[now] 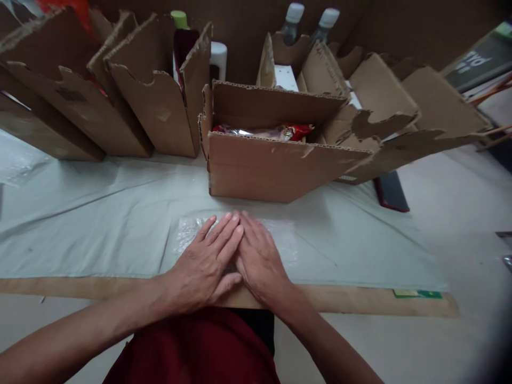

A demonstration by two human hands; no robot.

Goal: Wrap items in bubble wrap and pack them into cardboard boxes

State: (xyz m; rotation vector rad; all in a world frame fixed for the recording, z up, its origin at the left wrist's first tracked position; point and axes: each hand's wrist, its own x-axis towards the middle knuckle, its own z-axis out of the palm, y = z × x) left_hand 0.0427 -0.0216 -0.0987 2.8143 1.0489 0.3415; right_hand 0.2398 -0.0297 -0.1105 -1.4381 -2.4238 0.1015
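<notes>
My left hand point(208, 261) lies flat, fingers stretched out, on a clear plastic bag point(184, 232) near the table's front edge. Beside it my right hand point(260, 256) rests palm down on the same plastic, its fingertips meeting those of the left. Neither hand grips anything that I can see. The bag looks flat and crinkled, and part of it is hidden beneath both palms. Just beyond the fingertips stands an open cardboard box point(260, 168) with red and clear shiny packets point(298, 132) inside.
Several cut cardboard boxes point(156, 114) line the back of the cloth-covered table point(100, 224). Two white-capped bottles point(294, 16) rise behind the middle box. A dark flat object point(392, 192) lies at the right, and more clear plastic point(20, 157) at the far left.
</notes>
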